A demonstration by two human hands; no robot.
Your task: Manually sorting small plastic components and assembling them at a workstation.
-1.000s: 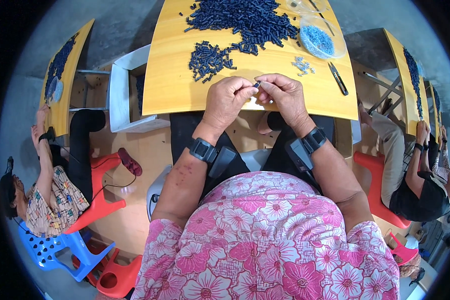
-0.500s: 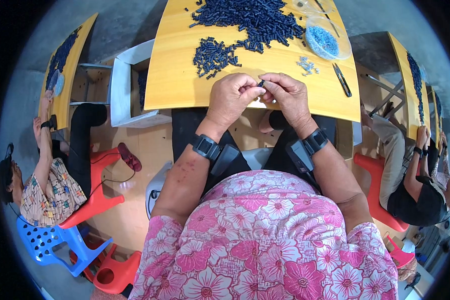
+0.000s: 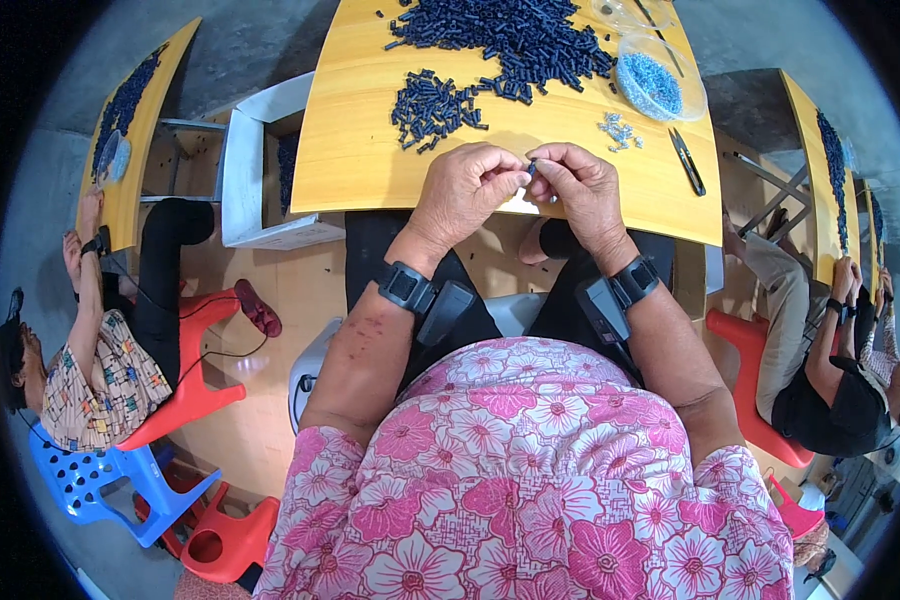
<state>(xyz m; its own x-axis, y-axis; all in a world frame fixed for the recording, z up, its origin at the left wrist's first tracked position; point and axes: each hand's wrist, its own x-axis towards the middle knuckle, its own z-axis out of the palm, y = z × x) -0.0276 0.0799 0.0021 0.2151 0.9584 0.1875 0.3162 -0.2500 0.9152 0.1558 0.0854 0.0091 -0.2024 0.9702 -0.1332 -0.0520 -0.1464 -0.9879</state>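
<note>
Both my hands meet just above the near edge of the yellow table. My left hand point(image 3: 467, 195) is closed, its thumb and forefinger pinching at a small black cylindrical part point(image 3: 532, 167). From the other side my right hand point(image 3: 582, 192) pinches the same part between thumb and forefinger. The fingertips hide most of it. A small pale spot shows under the right fingers, too small to name. Beyond my left hand lies a small pile of black parts point(image 3: 435, 110), and a larger heap point(image 3: 500, 40) spreads behind it. Small clear-blue pieces point(image 3: 620, 131) lie loose beyond my right hand.
A clear round tub point(image 3: 660, 108) of blue pieces stands at the table's right, with black-handled snips point(image 3: 686, 162) nearer. A white box point(image 3: 245, 190) sits by the table's left side. People work at tables on both sides, seated on red stools point(image 3: 195, 370).
The view has shifted very slightly. Both hands stay together at the table's edge, and the fingers have moved a little around the small black part.
</note>
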